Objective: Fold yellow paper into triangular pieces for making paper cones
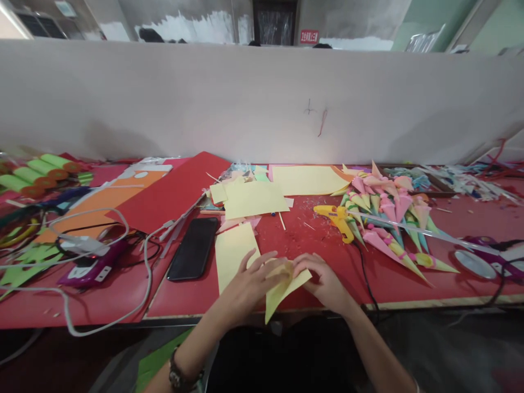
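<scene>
Between my hands, at the front edge of the red table (pixel 295 243), is a sheet of pale yellow paper (pixel 278 292), bent and partly curled, with one corner pointing down. My left hand (pixel 251 278) lies over its left side, fingers spread across the paper. On the other side my right hand (pixel 321 278) pinches the paper's upper right part between thumb and fingers. Another yellow sheet (pixel 233 251) lies flat beneath and beside my left hand. More yellow paper (pixel 256 199) is stacked farther back.
A yellow glue gun (pixel 338 221) lies right of centre, beside a heap of pink, yellow and blue paper cones (pixel 393 210). To the left are a black phone (pixel 192 248), white cables (pixel 147 273), a purple power strip (pixel 96 265) and red card (pixel 176 191). A white partition (pixel 245 103) stands behind.
</scene>
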Action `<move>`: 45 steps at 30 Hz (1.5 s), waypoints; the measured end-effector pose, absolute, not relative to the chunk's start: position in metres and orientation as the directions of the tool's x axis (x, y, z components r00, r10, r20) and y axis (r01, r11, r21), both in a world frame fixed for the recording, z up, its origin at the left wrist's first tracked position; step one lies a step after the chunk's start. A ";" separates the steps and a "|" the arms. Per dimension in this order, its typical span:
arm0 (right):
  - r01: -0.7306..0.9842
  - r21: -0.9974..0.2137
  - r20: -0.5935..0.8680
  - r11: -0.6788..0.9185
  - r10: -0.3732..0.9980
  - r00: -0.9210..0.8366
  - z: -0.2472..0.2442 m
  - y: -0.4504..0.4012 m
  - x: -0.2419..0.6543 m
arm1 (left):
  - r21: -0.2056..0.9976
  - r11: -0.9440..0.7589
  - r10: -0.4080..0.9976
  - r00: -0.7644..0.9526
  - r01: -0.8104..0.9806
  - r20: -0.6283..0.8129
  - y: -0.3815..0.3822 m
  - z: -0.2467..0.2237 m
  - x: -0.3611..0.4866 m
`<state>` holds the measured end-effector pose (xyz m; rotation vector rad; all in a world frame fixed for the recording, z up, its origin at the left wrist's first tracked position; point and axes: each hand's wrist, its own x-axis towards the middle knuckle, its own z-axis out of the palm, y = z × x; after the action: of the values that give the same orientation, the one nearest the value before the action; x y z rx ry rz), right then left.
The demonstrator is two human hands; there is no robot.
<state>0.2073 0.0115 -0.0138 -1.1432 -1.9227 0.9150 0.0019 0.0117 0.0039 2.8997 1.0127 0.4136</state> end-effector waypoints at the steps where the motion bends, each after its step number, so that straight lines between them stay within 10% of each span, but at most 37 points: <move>1: 0.417 -0.826 0.224 0.379 0.900 -0.375 -0.014 0.013 0.208 | 0.098 -0.802 0.592 0.759 0.590 0.271 0.009 0.003 0.005; 11: 0.631 -0.588 0.316 0.507 0.861 -0.398 -0.023 -0.011 0.226 | -0.162 -0.789 0.575 0.805 0.593 0.143 -0.014 -0.006 0.018; 19: 0.732 -0.314 0.348 0.605 0.791 -0.504 -0.027 -0.033 0.229 | -0.016 -0.677 0.733 0.676 0.736 0.075 -0.023 -0.006 0.033; 31: 0.651 -0.604 0.195 0.459 0.877 -0.438 -0.020 -0.011 0.228 | 0.297 -0.544 0.839 0.513 0.784 0.183 -0.020 -0.011 0.017; 45: 0.859 -0.387 0.199 0.336 0.940 -0.278 -0.028 0.006 0.213 | 0.324 -0.273 0.961 0.241 0.906 0.134 -0.020 -0.011 0.021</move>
<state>0.2130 0.0062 -0.0284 -1.5864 -2.2175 0.2858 0.0208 -0.0201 -0.0112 2.3282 1.7739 0.4580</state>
